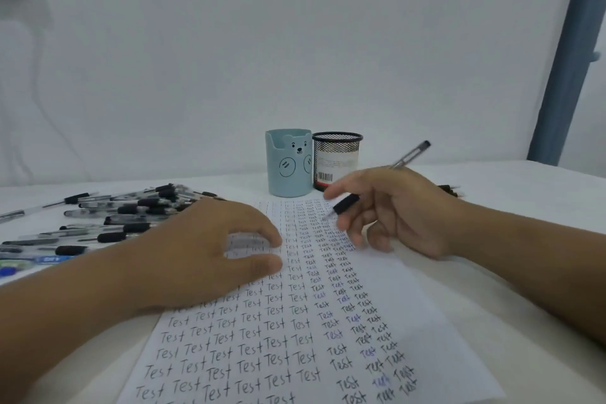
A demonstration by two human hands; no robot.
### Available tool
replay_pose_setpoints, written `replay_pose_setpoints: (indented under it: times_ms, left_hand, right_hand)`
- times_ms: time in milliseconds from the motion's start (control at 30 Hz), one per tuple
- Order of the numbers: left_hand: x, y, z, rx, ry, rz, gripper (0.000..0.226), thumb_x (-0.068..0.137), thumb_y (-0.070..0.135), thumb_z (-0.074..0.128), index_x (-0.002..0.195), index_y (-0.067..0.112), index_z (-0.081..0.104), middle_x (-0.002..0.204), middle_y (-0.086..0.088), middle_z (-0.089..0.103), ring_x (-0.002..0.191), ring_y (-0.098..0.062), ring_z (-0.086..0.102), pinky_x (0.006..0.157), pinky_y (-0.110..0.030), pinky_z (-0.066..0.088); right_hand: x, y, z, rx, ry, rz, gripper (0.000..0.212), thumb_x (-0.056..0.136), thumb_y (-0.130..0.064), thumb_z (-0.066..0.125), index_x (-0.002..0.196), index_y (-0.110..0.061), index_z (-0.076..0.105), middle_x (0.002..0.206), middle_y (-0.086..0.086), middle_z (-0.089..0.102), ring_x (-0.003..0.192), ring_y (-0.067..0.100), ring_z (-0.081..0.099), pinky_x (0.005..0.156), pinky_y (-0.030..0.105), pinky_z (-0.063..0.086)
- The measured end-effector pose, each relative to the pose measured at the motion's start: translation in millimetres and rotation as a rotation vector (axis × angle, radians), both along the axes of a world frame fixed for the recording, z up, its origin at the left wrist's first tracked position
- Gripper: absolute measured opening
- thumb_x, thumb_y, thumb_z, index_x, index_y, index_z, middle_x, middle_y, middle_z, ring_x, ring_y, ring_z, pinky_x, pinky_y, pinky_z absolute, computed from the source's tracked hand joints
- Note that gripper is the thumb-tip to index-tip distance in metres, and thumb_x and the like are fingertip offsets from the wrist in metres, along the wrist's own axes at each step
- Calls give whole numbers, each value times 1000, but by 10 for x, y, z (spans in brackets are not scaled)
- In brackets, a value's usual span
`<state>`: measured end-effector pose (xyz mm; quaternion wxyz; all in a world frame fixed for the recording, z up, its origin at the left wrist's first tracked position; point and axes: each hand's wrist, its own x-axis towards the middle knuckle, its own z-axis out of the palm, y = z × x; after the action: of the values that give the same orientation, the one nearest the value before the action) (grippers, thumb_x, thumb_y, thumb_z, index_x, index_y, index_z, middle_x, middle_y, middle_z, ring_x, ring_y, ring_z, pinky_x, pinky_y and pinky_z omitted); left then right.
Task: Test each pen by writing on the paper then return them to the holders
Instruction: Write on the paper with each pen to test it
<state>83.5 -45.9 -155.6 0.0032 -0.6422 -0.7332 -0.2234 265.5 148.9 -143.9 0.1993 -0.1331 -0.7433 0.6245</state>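
The right hand [396,210] pinched a black-gripped pen [377,179], tip just above the sheet of paper [387,292] — near the bear-faced holder [288,164]. The left hand [210,246] pressed the sheet, fingers loose — best kept firm during strokes.

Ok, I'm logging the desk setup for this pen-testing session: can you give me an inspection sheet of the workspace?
Surface: white table, paper filled with columns of "Test".
Job's things: pen tip just above the paper; blue bear holder and black mesh holder side by side behind the sheet.
Clutter: pile of pens at left; a few dark pens behind the right wrist.
Hands: left hand rests on the paper; right hand holds the pen.
Cables: nothing seen.
Surroundings: white wall, blue-grey post at right.
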Motion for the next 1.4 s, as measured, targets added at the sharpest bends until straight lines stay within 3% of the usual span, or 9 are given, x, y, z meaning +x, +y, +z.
replay_pose_setpoints:
  times_ms: [67,167,267,433,600,700,900,1100,1400]
  left_hand:
    - [-32,-1,-17,-20,-13,-21,40,77,71,57,109,50,69,119,43,57,115,21,49,96,-10,35]
    - [-87,-12,-32,-19,-20,-40,39,77,70,57,112,55,66,121,47,54,116,24,46,95,-10,34]
    - [-117,-22,-38,-30,-6,-45,39,77,70,57,113,58,64,123,48,53,116,24,46,97,-11,35]
    - [-140,2,-52,-12,-9,-62,39,76,70,57,113,57,65,122,46,55,117,22,48,101,-14,37]
    - [-145,-2,-53,-15,-8,-66,40,77,70,57,113,56,65,123,44,56,118,20,49,103,-16,38]
    - [-143,-16,-54,-18,-7,-64,40,77,70,55,113,55,66,123,46,54,117,23,47,99,-9,35]
    - [-154,-6,-60,-21,-18,-62,39,77,69,56,112,55,66,123,46,54,118,23,47,99,-10,35]
    - [-157,-7,-61,-21,-9,-65,39,77,69,56,112,56,66,122,47,54,117,23,47,98,-9,34]
    - [-162,-9,-58,-33,-14,-69,40,77,71,55,114,58,64,124,45,55,119,21,48,106,-18,36]
  right_hand:
    - [25,5,-36,39,-53,27,24,86,-21,54,87,-2,67,70,17,61,51,24,51,37,23,30]
    - [4,-21,-66,166,-79,-75,28,89,-23,71,66,-10,60,54,6,50,42,16,39,38,18,24]
    - [-12,-73,-87,307,-73,-99,34,93,-27,69,66,-11,58,51,6,53,38,12,40,39,18,30]
    - [-5,-56,-103,574,-133,-154,46,83,-25,79,50,-17,47,51,4,61,51,19,50,57,26,43]
    - [-21,-50,-129,585,-125,-168,47,84,-9,71,47,-18,44,45,0,55,53,17,49,52,19,41]
    - [-23,-59,-126,593,-135,-160,46,84,-10,71,47,-18,44,46,0,55,52,15,47,53,20,41]
    - [-15,-67,-110,594,-142,-135,48,85,-6,69,47,-17,42,46,1,54,44,9,43,47,15,37]
    - [-21,-72,-122,606,-121,-144,46,85,-10,72,49,-18,45,48,1,57,49,11,49,52,17,42]
    - [-18,-48,-123,622,-125,-163,46,83,-8,68,49,-17,39,47,3,52,47,11,47,49,17,37]
